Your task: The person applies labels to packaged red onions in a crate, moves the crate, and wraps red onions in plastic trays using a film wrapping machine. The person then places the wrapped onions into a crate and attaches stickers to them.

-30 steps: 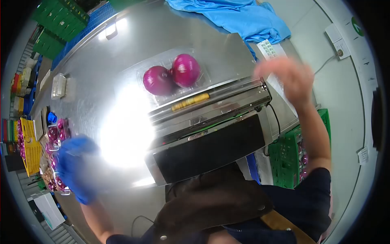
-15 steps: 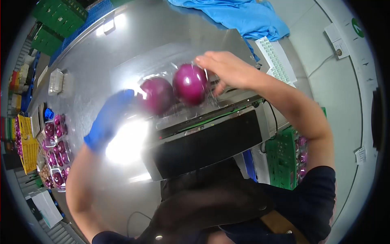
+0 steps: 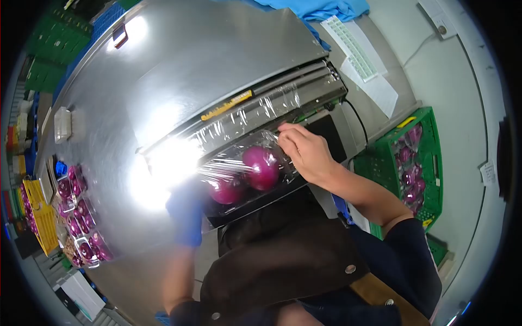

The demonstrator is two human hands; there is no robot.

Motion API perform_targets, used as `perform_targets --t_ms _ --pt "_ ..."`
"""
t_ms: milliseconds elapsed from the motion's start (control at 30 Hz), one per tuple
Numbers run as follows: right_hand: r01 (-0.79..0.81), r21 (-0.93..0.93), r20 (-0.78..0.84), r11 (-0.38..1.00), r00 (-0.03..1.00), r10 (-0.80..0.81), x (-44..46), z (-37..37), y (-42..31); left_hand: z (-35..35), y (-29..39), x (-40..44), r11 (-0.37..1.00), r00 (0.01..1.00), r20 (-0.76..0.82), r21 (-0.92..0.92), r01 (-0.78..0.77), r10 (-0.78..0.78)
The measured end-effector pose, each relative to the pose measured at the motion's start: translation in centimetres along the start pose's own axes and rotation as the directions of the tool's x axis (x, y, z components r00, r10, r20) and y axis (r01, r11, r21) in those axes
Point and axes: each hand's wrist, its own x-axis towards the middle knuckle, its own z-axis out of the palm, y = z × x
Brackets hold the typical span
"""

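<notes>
Two purple-red onions (image 3: 262,167) sit side by side in a pack under stretched clear plastic film (image 3: 223,167), over the dark front panel of the wrapping machine (image 3: 329,136). My right hand (image 3: 309,152), bare, has its fingers closed on the film at the pack's right end. At the left end is my left hand (image 3: 186,214) in a blue glove, touching or very near the pack. Motion smears its fingers, so its grip cannot be made out. More film (image 3: 244,119) lies across the machine behind the pack.
Packed onions (image 3: 81,217) stand at the left beside a yellow crate (image 3: 43,217). A green crate (image 3: 432,157) at the right holds more packed onions. A clear tray (image 3: 62,125), a label sheet (image 3: 353,49) and blue cloth (image 3: 321,8) lie on the worktop.
The onions have come down toward my body, from above the machine to its front, with film now stretched over them. Both hands have moved down with them; my right hand's fingers have closed.
</notes>
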Motion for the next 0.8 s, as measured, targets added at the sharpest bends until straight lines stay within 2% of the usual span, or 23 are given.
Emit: perform_targets --t_ms 67,100,133,167,200,233,300,333,367,400,433,500,533,567,633,733,767,800 --pt "0.028 -0.076 -0.088 0.997 0.996 -0.034 -0.3 -0.3 0.9 -1.6 -1.6 -0.5 0.962 0.957 0.105 -0.007 0.271 -0.269" --pt "0.054 0.0 -0.092 0.999 0.994 -0.054 -0.2 -1.3 1.2 -2.9 -2.7 -0.8 0.915 0.904 0.155 0.004 0.403 -0.399" --pt "-0.107 0.092 -0.009 0.99 0.994 0.108 -0.5 -2.8 0.7 -4.3 -3.8 -1.0 0.8 0.768 0.251 0.051 0.598 -0.589" --pt "-0.275 0.169 0.086 0.947 0.961 0.264 -1.0 -4.1 0.3 -5.5 -4.8 -1.7 0.688 0.645 0.29 0.068 0.723 -0.707" --pt "-0.279 0.113 0.154 0.954 0.953 0.261 -2.0 -5.0 1.3 -7.2 -6.5 -2.7 0.692 0.594 0.392 0.18 0.699 -0.702" --pt "-0.443 0.075 0.282 0.893 0.869 0.407 -3.3 -5.6 1.8 -8.4 -8.1 -4.1 0.696 0.528 0.483 0.284 0.659 -0.698" --pt "-0.703 -0.056 0.499 0.709 0.595 0.63 -5.7 -6.6 2.6 -9.1 -8.8 -8.1 0.656 0.408 0.586 0.301 0.693 -0.7" --pt "-0.736 -0.086 0.539 0.671 0.532 0.653 -8.0 -5.7 3.9 -9.0 -9.2 -10.0 0.634 0.344 0.63 0.315 0.706 -0.696" --pt "-0.762 -0.115 0.572 0.637 0.473 0.67 -10.7 -3.5 5.6 -7.7 -9.9 -12.3 0.937 0.508 0.797 0.343 0.068 -0.328" --pt "-0.756 -0.176 0.56 0.631 0.45 0.695 -12.5 -0.7 6.1 -6.1 -7.8 -12.8 0.826 0.327 0.765 0.46 0.326 -0.555" --pt "-0.746 -0.245 0.546 0.62 0.422 0.724 -14.1 2.4 6.4 -3.6 -7.7 -14.4 0.842 0.395 0.746 0.435 0.321 -0.536" --pt "-0.535 -0.115 0.534 0.837 0.677 0.507 -16.7 9.3 7.6 1.0 -7.8 -17.0 0.856 0.495 0.701 0.382 0.348 -0.514" --pt "-0.536 0.196 0.599 0.821 0.729 0.333 -16.5 10.7 7.3 3.0 -7.7 -17.3 0.845 0.489 0.696 0.36 0.396 -0.525" --pt "-0.503 0.488 0.596 0.714 0.789 0.148 -16.0 11.6 7.1 4.5 -7.7 -17.5 0.831 0.471 0.698 0.347 0.435 -0.538" --pt "-0.564 0.663 0.607 0.492 0.79 0.087 -16.6 12.6 5.3 6.0 -7.3 -17.7 0.809 0.437 0.712 0.322 0.492 -0.549" --pt "-0.574 0.743 0.632 0.344 0.772 -0.076 -16.0 10.1 1.2 5.4 -5.8 -16.3 0.796 0.422 0.746 0.234 0.559 -0.515" --pt "-0.524 0.773 0.611 0.359 0.767 -0.197 -12.8 6.5 -2.3 5.1 -4.6 -15.1 0.797 0.423 0.77 0.177 0.578 -0.478" --pt "-0.556 0.725 0.67 0.407 0.705 -0.23 -12.4 6.3 -2.5 5.0 -2.9 -13.7 0.796 0.428 0.797 0.105 0.596 -0.426"
